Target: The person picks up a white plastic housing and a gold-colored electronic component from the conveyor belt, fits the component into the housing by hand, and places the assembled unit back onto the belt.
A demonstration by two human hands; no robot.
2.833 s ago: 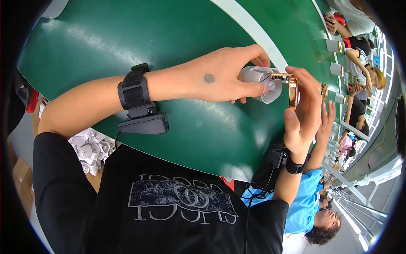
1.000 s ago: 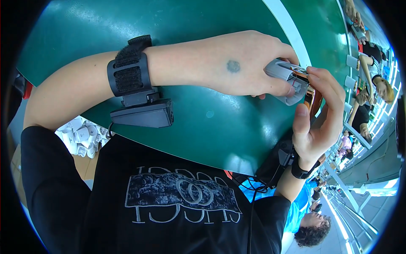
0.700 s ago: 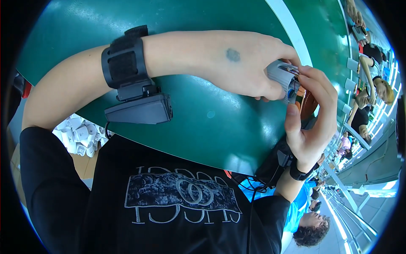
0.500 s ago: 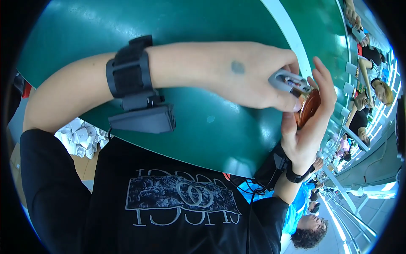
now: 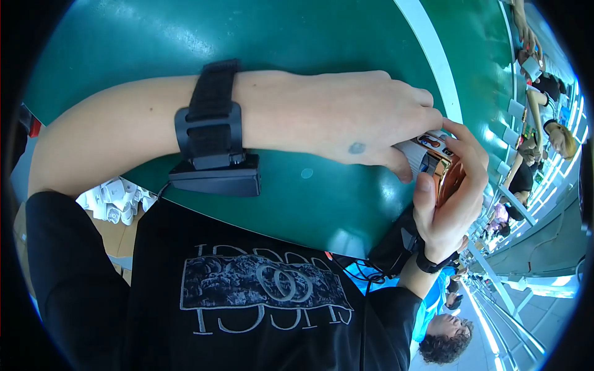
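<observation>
My left hand (image 5: 377, 117) reaches across the table with its fingers bent over a grey-white plastic part (image 5: 413, 150). My right hand (image 5: 456, 207) is closed round a shiny copper-coloured rounded housing (image 5: 453, 179), thumb on the near side and fingers along the far side. The grey-white part sits against the open end of the housing, where small dark and gold inner pieces show. How far one is seated in the other is partly hidden by my fingers. Both pieces are held just above the table.
A green table (image 5: 297, 216) with a white strip (image 5: 433, 49) spreads under my arms. Below its edge at lower left, a cardboard box (image 5: 117, 238) holds several white plastic parts (image 5: 114, 201). Other people work along the right, one in blue (image 5: 433, 315) close by. Black cables (image 5: 371, 275) hang near my right arm.
My left hand has turned and come slightly nearer me, its thumb moving off the copper-coloured housing. The grey-white part and the housing have tilted, showing more of the inner pieces.
</observation>
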